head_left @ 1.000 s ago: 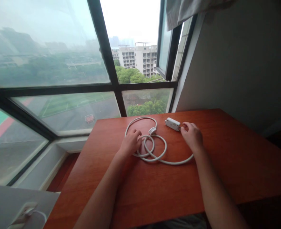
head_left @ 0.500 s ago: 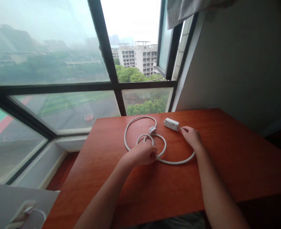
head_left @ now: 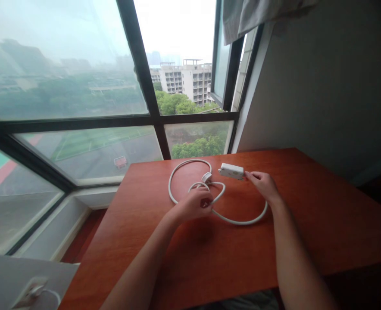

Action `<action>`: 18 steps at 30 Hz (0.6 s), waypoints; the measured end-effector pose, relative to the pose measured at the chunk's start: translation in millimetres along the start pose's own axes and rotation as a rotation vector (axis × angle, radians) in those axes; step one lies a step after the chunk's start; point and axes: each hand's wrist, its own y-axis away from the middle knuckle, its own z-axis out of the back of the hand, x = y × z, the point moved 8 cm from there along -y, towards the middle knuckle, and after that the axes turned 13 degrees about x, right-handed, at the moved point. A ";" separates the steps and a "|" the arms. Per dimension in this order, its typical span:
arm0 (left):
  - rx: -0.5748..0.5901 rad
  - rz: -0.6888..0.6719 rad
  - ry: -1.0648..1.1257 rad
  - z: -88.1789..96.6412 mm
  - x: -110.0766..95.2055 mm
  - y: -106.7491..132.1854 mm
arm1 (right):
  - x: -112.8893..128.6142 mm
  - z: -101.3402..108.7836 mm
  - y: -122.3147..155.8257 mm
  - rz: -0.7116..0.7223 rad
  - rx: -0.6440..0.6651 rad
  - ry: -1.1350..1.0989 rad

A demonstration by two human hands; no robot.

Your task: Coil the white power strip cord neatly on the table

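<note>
A white cable (head_left: 242, 223) lies in loose loops on a reddish-brown wooden table (head_left: 235, 258). Near the middle of the loops rests its white plug (head_left: 206, 177). My left hand (head_left: 195, 203) is closed around part of the cable, fingers curled and partly hidden from me. At the cable's other end is a white power strip (head_left: 231, 171), a small box tilted and seemingly off the tabletop. My right hand (head_left: 263, 183) pinches the cable right where it enters the power strip.
Behind the table stands a window with dark frames (head_left: 113, 122), one pane swung out. A grey curtain (head_left: 258, 17) hangs at the top right beside the wall (head_left: 316, 86). Low on the left, a wall socket (head_left: 32, 292) has a white plug in it.
My right hand has raised and turned the power strip slightly. My left hand has lifted a little with the cable, and the small loops beside it have shifted.
</note>
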 end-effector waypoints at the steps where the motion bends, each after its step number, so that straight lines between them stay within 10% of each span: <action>1: -0.083 -0.012 0.121 7.1 5.9 1.7 | 2.2 2.2 1.5 0.010 -0.008 -0.021; 7: -0.307 0.067 0.696 21.2 40.1 13.1 | 14.6 2.3 8.4 0.052 0.056 -0.302; 18: -0.336 0.120 0.859 16.9 46.9 16.9 | 41.1 -34.3 12.3 0.129 0.410 -0.204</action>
